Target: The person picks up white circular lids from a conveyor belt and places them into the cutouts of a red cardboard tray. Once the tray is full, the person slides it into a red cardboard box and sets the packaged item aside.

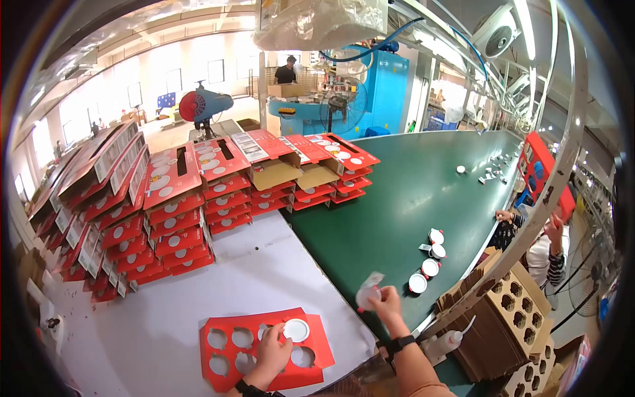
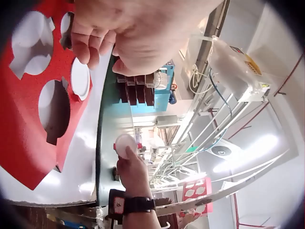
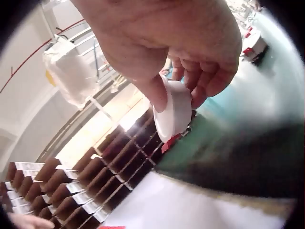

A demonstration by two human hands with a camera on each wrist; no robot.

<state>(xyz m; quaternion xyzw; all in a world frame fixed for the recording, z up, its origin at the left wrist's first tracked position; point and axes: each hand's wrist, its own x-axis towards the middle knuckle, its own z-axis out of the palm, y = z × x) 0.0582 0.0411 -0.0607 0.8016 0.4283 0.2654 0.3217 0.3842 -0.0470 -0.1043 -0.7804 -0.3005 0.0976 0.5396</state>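
A red cardboard insert (image 1: 264, 378) with round cut-outs lies on the white table before me. One white round dish (image 1: 296, 330) sits in its far right cut-out. My left hand (image 1: 272, 355) is over the insert, fingers loosely bent, fingertips right at that dish's rim. Above the green belt's near edge, my right hand (image 1: 389, 309) pinches another white round dish (image 3: 177, 109) between thumb and fingers. This held dish is tilted on edge and has red side tabs; a clear piece of plastic with a label (image 1: 374, 278) sticks up from it.
Several white dishes (image 1: 430, 267) stand in a row on the green conveyor belt (image 1: 357, 225). Stacked red cartons (image 1: 173, 178) line the table's far side. Brown cardboard inserts (image 1: 489, 331) and a white bottle (image 1: 447, 343) are at right. Another person's hand (image 1: 554, 228) holds a red insert.
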